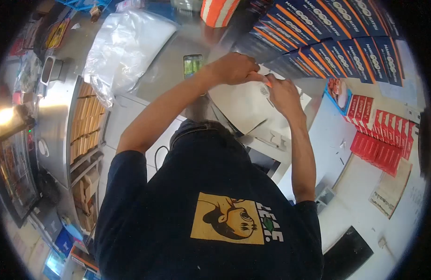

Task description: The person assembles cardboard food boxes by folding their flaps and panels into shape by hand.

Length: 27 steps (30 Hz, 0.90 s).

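A pale cardboard box blank (241,105) lies in front of my body on the metal counter, its plain inner side up. At its far edge my left hand (233,68) is closed, fingers curled, gripping a narrow orange-edged strip. My right hand (284,95) pinches the same strip from the right, close beside the left. What lies under the fingers is partly hidden. Left of the blank, a phone (193,65) with a lit screen rests on the counter near my left forearm.
Stacked dark-blue and orange printed boxes (337,56) rise at the back right. Clear plastic bags (126,51) lie left, near an orange-striped container (219,11). Red boxes (381,133) stand right. A metal rack (87,126) holds folded cardboard at left.
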### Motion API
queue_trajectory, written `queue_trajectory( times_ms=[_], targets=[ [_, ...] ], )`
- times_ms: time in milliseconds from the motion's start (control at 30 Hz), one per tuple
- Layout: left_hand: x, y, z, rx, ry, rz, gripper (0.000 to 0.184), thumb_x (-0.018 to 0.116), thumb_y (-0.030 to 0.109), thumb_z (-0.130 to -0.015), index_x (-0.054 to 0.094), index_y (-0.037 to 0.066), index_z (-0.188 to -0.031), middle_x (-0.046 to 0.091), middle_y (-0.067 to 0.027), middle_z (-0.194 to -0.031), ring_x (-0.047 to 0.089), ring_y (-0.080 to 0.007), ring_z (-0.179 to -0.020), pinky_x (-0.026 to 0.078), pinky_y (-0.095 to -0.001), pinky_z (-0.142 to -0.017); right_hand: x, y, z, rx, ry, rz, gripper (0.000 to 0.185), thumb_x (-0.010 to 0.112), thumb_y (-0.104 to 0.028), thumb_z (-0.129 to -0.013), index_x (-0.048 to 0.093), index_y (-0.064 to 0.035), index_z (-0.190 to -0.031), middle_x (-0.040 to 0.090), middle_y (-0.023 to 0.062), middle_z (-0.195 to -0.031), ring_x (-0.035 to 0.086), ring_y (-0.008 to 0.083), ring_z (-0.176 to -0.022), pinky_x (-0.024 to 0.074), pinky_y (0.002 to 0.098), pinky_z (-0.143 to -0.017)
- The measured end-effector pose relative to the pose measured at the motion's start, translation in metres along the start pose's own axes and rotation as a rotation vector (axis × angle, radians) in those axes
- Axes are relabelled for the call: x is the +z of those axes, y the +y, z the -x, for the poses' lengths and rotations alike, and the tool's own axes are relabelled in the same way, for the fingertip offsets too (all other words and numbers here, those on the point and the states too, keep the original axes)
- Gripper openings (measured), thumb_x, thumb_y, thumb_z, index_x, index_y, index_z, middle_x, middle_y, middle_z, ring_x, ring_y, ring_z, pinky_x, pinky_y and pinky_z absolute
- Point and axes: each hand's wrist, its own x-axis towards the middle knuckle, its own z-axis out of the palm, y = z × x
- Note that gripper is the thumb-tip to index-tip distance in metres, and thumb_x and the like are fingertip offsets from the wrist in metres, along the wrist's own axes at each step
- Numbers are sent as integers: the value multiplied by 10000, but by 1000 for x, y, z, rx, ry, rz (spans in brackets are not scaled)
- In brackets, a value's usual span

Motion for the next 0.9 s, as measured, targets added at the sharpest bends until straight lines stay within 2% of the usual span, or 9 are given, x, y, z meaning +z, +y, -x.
queue_trajectory(
  times_ms=[133, 300, 400, 500, 600, 667, 733, 833, 900],
  targets=[
    [-10, 13, 14, 227, 58, 30, 391, 593, 434, -960, 702, 67, -881, 670, -114, -848, 661, -340, -830, 532, -438, -761, -13, -11, 18, -96, 127, 36, 283, 628, -291, -951, 606, -43, -817, 668, 144, -651, 579, 336, -581, 472, 394, -667],
    [-9, 19, 20, 327, 84, 5, 283, 656, 349, -925, 693, 72, -882, 682, -61, -869, 668, -272, -836, 545, -385, -740, -28, 0, 38, -191, 160, -110, 461, 674, -469, -908, 572, -70, -700, 591, 82, -540, 530, 309, -526, 437, 368, -646],
    [2, 27, 23, 408, 71, 19, 225, 686, 308, -898, 705, 88, -942, 696, -23, -897, 671, -232, -841, 551, -381, -743, -28, 7, 55, -162, 144, -40, 439, 705, -462, -878, 608, -73, -700, 616, 64, -605, 586, 284, -634, 448, 358, -663],
    [35, 23, 35, 420, 264, 14, 238, 706, 293, -881, 713, 107, -1030, 698, -6, -995, 664, -228, -970, 559, -394, -801, -28, 19, 66, -52, 95, 31, 248, 731, -303, -872, 695, -58, -858, 666, 89, -839, 623, 274, -806, 493, 375, -722],
    [73, 23, 46, 247, 533, 78, 296, 723, 316, -890, 691, 105, -1095, 643, -74, -1122, 622, -310, -1082, 520, -428, -923, 15, 41, 91, 254, 72, 63, 211, 672, -120, -881, 714, -46, -1074, 647, 133, -1008, 621, 328, -835, 518, 423, -766],
    [91, 33, 58, -182, 467, 428, 407, 732, 322, -901, 637, 107, -1234, 539, -189, -1291, 567, -400, -1180, 482, -471, -1006, 44, 43, 101, 517, 106, -125, 348, 624, -15, -827, 695, -70, -1163, 604, 135, -1112, 629, 335, -962, 538, 465, -852],
    [107, 46, 64, -279, 475, 470, 440, 713, 331, -920, 601, 106, -1281, 509, -223, -1307, 554, -422, -1195, 478, -483, -1006, 81, 51, 109, 530, 114, -151, 368, 595, -16, -854, 659, -38, -1216, 602, 163, -1119, 632, 349, -989, 532, 466, -862],
    [110, 59, 67, -410, 439, 535, 492, 643, 371, -966, 541, 101, -1364, 471, -259, -1352, 530, -445, -1232, 463, -500, -1019, 132, 55, 115, 709, 221, -609, 345, 558, -59, -934, 606, 3, -1269, 591, 189, -1136, 641, 343, -990, 527, 429, -871],
    [111, 61, 69, -447, 387, 561, 515, 593, 403, -994, 516, 97, -1401, 462, -262, -1380, 519, -445, -1254, 452, -504, -1033, 155, 40, 113, 877, 531, -1146, 316, 510, -126, -1012, 576, 41, -1271, 582, 201, -1141, 635, 334, -995, 510, 403, -891]
  ],
)
